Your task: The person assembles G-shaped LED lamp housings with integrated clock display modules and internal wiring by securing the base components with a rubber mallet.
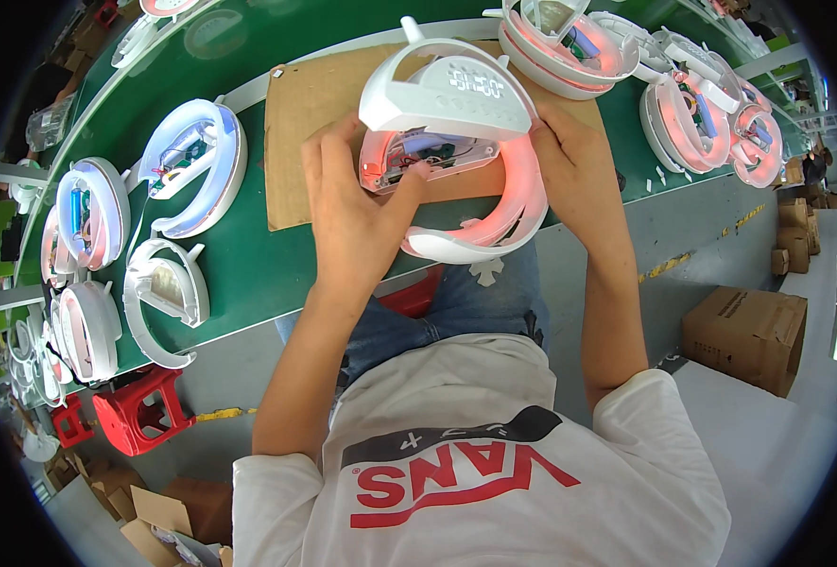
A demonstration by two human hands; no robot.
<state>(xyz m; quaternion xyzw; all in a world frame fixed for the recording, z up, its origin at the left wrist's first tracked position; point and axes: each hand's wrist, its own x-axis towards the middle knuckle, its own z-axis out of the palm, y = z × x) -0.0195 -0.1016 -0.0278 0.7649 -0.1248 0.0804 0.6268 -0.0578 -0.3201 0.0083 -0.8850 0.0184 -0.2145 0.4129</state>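
Your green desk (248,274) carries a cardboard sheet (291,123), and over the sheet's near side you have the ring-shaped clock lamp (437,111), its lower curve reaching past the desk's edge; whether any of it rests on the cardboard, you cannot tell from this view. Your 2 hands are apart, each closed on the lamp: the left hand (352,213) grips its left side, thumb at the lip of the opened housing (404,106), and the right hand (574,156) pinches the upper right of the ring, fingers mostly hidden. Expect it to be light for its bulk, a stiff, smooth plastic shell that may slide in dry hands, so hold it by the broad outer walls on 2 opposite sides. The glowing band (522,180) looks slimmer and probably flexes if squeezed; steady it rather than hang the weight from it. Keep pressure off the lit display (475,83). Treat the green circuit board (445,151) and the thin wires (405,162) as most fragile, keeping your left thumb clear of them.
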